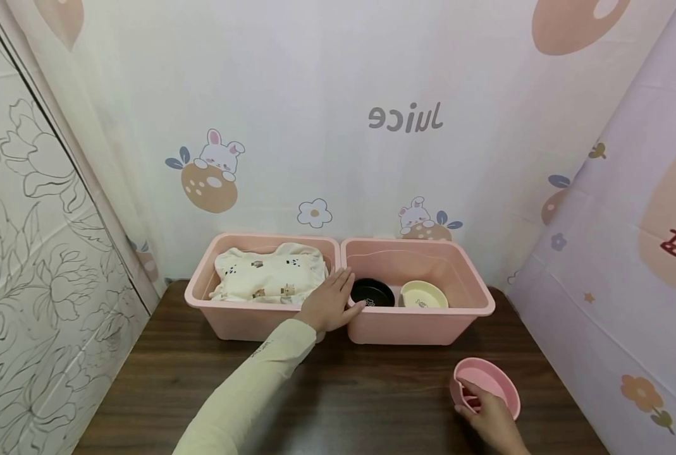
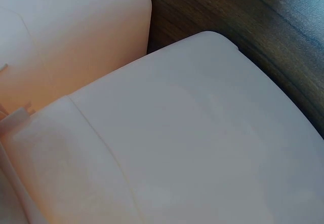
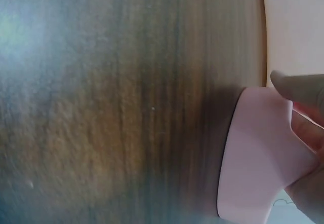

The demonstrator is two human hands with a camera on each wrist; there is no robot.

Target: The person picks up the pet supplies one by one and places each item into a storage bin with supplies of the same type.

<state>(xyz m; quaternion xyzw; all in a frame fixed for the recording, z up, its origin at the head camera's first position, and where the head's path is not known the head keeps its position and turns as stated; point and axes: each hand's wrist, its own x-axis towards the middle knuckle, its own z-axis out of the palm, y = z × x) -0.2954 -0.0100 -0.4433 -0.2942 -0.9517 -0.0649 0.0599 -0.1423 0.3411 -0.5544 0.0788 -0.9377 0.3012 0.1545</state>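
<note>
At the front right of the table, my right hand (image 1: 494, 420) pinches the side of a round pink bowl (image 1: 492, 378), thumb outside and fingers over its dipped rim. The right wrist view shows the pink bowl (image 3: 258, 148) by its outer wall, close to the wood. My left hand (image 1: 329, 304) rests, fingers extended, across the meeting rims of two pink bins. The left bin (image 1: 241, 321) holds a bundled cream cloth (image 1: 275, 278) with small prints. Inside the right bin (image 1: 411, 328) sit a black bowl (image 1: 373, 291) and a pale yellow bowl (image 1: 425, 294).
Both bins stand side by side at the back of the dark wooden table (image 1: 338, 404), against a printed white curtain (image 1: 315, 95). Another curtain (image 1: 611, 303) hangs along the right side, and a flower-patterned panel (image 1: 36, 265) borders the left.
</note>
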